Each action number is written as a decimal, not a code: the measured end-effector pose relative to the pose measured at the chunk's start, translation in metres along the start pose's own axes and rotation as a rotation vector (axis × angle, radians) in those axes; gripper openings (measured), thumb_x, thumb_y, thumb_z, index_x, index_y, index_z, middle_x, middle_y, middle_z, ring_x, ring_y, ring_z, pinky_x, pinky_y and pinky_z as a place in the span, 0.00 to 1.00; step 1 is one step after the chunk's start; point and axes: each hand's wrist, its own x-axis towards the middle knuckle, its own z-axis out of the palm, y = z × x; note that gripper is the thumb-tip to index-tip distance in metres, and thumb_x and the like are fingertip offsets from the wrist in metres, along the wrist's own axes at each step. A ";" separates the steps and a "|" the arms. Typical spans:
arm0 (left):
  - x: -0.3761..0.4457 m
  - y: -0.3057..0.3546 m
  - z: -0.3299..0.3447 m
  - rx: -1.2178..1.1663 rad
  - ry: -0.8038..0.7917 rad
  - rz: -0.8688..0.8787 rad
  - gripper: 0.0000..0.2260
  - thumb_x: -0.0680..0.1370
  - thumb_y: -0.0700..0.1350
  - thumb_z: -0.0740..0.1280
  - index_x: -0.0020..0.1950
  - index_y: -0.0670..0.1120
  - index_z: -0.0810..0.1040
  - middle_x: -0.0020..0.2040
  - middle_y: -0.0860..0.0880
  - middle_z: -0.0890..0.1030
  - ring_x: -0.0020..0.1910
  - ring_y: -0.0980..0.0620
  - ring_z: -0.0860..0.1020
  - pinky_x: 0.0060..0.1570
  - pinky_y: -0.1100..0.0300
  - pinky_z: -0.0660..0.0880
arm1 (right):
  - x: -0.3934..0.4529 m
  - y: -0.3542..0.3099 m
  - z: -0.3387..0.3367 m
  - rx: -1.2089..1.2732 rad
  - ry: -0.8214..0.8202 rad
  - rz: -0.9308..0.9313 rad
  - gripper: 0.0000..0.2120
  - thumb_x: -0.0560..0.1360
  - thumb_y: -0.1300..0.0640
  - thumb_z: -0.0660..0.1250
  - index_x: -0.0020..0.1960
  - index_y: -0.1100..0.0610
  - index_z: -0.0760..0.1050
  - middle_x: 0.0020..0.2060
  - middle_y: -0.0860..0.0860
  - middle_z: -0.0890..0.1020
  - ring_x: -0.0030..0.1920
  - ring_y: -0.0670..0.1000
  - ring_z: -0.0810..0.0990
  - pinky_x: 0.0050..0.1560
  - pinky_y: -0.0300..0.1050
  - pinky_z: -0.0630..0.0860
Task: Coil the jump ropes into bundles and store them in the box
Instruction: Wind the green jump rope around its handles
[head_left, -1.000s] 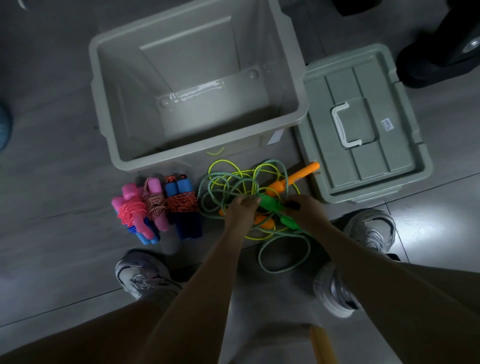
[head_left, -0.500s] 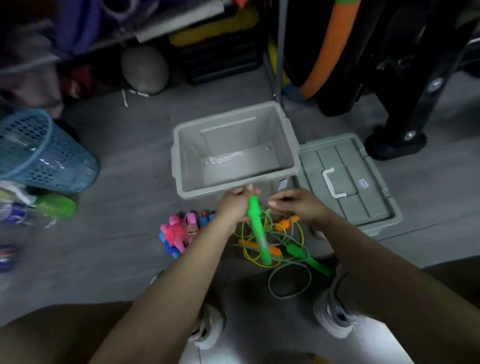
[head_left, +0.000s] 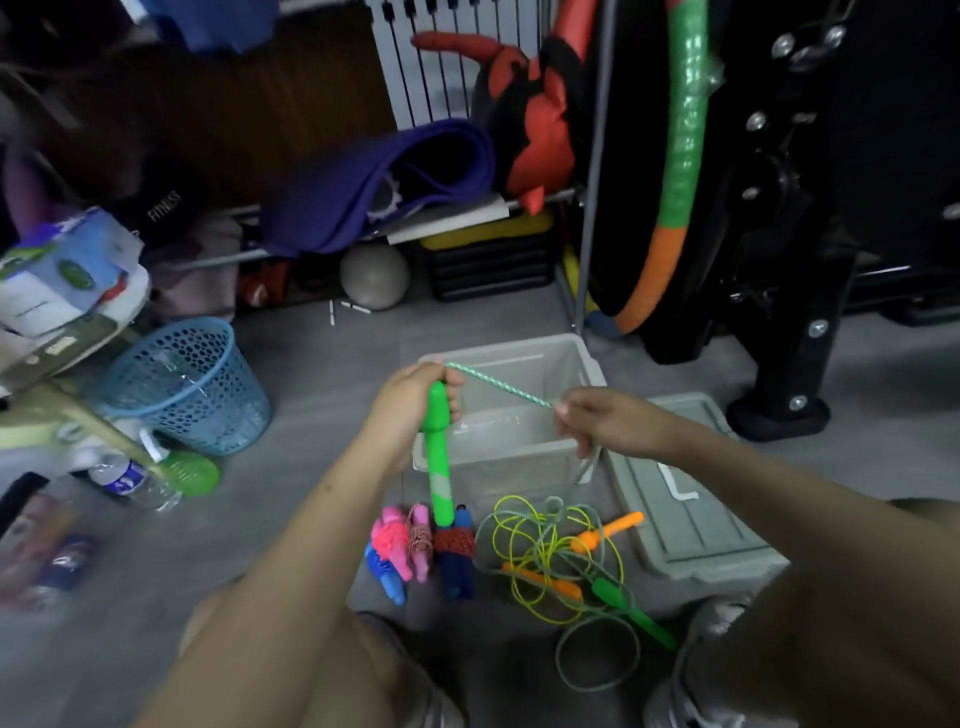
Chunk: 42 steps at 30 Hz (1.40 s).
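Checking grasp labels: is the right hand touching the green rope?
Touching. The head view shows the right hand pinching the green rope, which runs taut to the left hand.

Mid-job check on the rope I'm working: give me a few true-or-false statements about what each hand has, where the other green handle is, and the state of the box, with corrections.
1. The left hand grips a green handle that hangs down from it. True.
2. The right hand is empty. False: it pinches the green rope, which runs taut between the hands.
3. The second green handle lies on the floor. True.
4. The grey box has its lid on. False: the box is open and the lid lies on the floor beside it.
5. The orange-handled rope is already bundled. False: it lies loose and tangled.
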 end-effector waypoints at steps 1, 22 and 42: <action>0.000 -0.003 -0.005 0.035 0.048 0.021 0.15 0.82 0.42 0.57 0.37 0.42 0.74 0.22 0.52 0.72 0.20 0.58 0.70 0.28 0.62 0.70 | 0.001 0.004 -0.007 -0.114 0.015 0.005 0.14 0.81 0.55 0.56 0.37 0.53 0.71 0.30 0.48 0.73 0.30 0.47 0.74 0.35 0.36 0.70; -0.014 -0.003 0.036 -0.329 -0.349 0.033 0.12 0.73 0.45 0.64 0.53 0.44 0.80 0.37 0.51 0.78 0.25 0.58 0.70 0.26 0.65 0.69 | 0.008 -0.019 -0.001 -0.138 0.111 -0.275 0.15 0.79 0.52 0.60 0.34 0.45 0.73 0.24 0.42 0.72 0.29 0.41 0.70 0.34 0.35 0.65; 0.007 -0.014 0.039 0.503 -0.210 0.425 0.13 0.70 0.46 0.75 0.41 0.66 0.80 0.40 0.52 0.78 0.39 0.59 0.76 0.46 0.57 0.74 | 0.014 -0.010 -0.025 -0.311 0.176 -0.326 0.08 0.79 0.50 0.61 0.43 0.46 0.76 0.37 0.47 0.81 0.41 0.47 0.78 0.44 0.42 0.72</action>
